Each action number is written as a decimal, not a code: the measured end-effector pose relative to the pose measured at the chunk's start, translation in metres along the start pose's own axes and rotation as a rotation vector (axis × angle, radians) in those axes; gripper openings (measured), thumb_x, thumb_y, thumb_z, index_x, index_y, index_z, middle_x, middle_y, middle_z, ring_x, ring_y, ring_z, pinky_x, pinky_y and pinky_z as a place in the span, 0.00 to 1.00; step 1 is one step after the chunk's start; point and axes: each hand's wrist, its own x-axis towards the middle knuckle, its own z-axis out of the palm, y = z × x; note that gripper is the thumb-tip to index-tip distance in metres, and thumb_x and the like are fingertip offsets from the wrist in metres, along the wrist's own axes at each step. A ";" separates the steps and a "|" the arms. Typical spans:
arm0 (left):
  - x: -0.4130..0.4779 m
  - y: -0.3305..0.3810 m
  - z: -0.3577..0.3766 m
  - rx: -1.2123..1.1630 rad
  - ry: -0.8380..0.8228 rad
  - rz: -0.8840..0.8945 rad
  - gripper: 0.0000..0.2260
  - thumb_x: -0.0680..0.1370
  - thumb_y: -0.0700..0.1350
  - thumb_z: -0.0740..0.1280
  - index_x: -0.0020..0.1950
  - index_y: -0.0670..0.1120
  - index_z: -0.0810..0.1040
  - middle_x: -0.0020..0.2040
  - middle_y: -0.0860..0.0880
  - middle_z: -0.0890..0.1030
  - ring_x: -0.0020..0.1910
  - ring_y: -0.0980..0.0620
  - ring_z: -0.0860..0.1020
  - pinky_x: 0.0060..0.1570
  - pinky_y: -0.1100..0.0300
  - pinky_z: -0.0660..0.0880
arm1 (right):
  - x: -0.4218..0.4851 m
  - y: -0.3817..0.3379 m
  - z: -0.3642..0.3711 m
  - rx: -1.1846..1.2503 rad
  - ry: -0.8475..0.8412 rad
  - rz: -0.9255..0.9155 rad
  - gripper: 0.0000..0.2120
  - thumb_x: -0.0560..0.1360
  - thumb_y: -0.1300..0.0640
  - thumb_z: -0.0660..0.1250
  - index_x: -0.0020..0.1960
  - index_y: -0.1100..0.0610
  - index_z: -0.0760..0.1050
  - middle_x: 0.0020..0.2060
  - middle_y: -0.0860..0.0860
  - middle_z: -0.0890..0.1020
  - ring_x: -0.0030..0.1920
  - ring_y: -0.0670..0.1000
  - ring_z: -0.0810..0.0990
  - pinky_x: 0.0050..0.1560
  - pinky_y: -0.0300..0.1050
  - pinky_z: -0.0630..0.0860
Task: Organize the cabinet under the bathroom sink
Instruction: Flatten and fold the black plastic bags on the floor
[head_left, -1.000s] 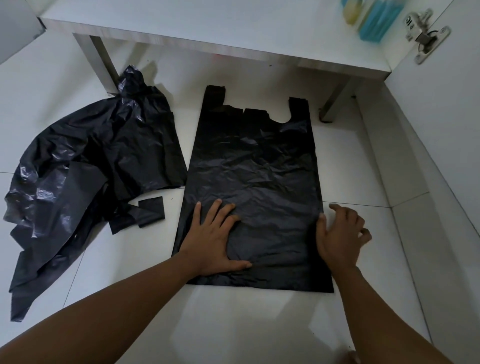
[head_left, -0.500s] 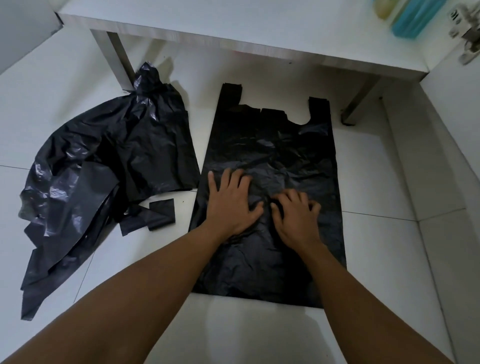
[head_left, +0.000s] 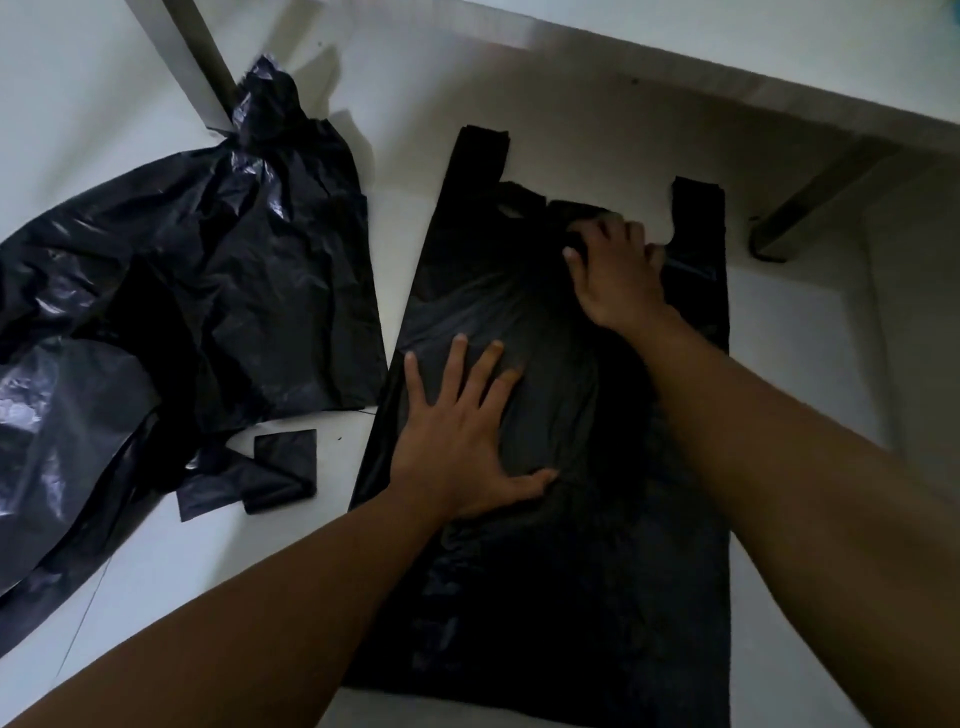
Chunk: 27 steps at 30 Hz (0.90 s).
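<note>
Two bare hands work on a flat black bag (head_left: 519, 597) spread on the white floor tiles (head_left: 208, 597), just in front of the raised cabinet base (head_left: 727, 62) and its metal leg (head_left: 810, 208).

We see the left hand (head_left: 457, 441) spread wide, fingers straight, palm pressing the middle of the bag and gripping nothing. The right hand (head_left: 618, 280) lies at the far end of the bag, between its two handle loops, with its fingers curled over the mouth edge as if taking hold of the plastic.

Half a second ago both hands lay flat, side by side, at the bag's centre. Since then the right one has reached forward to the top edge, while the left has kept its place as an anchor. We judge that smoothing is over and a fold toward us is about to start.

To the left lies a crumpled heap of black bags (head_left: 182, 291), well apart from the hands. Near its lower edge is one small folded bag (head_left: 285, 449). We judge most of the sorting remains undone.
</note>
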 end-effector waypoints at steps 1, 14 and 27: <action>0.000 0.000 -0.001 -0.005 -0.010 -0.001 0.50 0.66 0.82 0.50 0.80 0.52 0.58 0.83 0.49 0.51 0.81 0.42 0.40 0.70 0.25 0.41 | 0.016 0.008 -0.002 -0.015 -0.006 -0.007 0.19 0.83 0.45 0.50 0.70 0.49 0.66 0.70 0.54 0.67 0.68 0.60 0.64 0.65 0.63 0.60; 0.001 0.001 -0.005 -0.027 -0.061 -0.006 0.51 0.67 0.82 0.49 0.80 0.51 0.59 0.83 0.48 0.50 0.81 0.41 0.39 0.69 0.24 0.40 | 0.008 -0.081 0.013 -0.005 0.022 -0.449 0.14 0.81 0.47 0.55 0.61 0.50 0.74 0.59 0.50 0.74 0.60 0.53 0.70 0.56 0.53 0.59; 0.003 0.000 -0.008 -0.076 -0.061 -0.011 0.52 0.65 0.83 0.50 0.80 0.52 0.57 0.83 0.49 0.51 0.81 0.42 0.39 0.69 0.24 0.40 | 0.121 -0.097 -0.004 0.025 -0.130 -0.048 0.25 0.83 0.44 0.45 0.79 0.48 0.54 0.78 0.49 0.57 0.76 0.57 0.54 0.71 0.68 0.50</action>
